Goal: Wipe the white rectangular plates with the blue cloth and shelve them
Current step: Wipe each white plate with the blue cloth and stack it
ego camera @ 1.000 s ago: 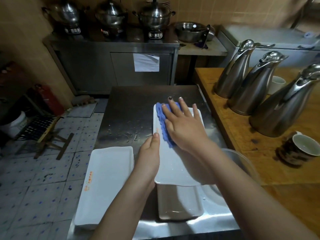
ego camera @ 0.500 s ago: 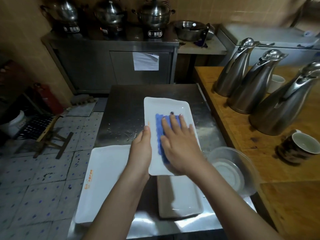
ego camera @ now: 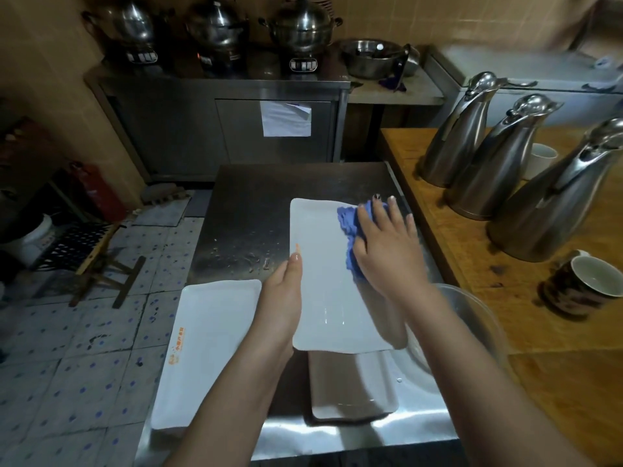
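Observation:
A white rectangular plate (ego camera: 322, 274) is held over the steel table (ego camera: 256, 210). My left hand (ego camera: 285, 298) grips its left edge, thumb on top. My right hand (ego camera: 384, 244) presses the blue cloth (ego camera: 349, 220) flat against the plate's far right corner. Another white rectangular plate (ego camera: 350, 389) lies on the table just below the held one, partly covered by it. A larger white plate with an orange logo (ego camera: 205, 352) lies at the table's left front.
A clear glass bowl (ego camera: 472, 318) sits at the table's right edge under my right forearm. On the wooden counter (ego camera: 472, 251) to the right stand three steel jugs (ego camera: 539, 197) and a dark mug (ego camera: 580, 288). A steel cabinet with pots (ego camera: 219, 25) stands behind.
My right hand has slid the blue cloth from the plate's middle to its far right corner. The plate has shifted slightly right and nearer in my left hand.

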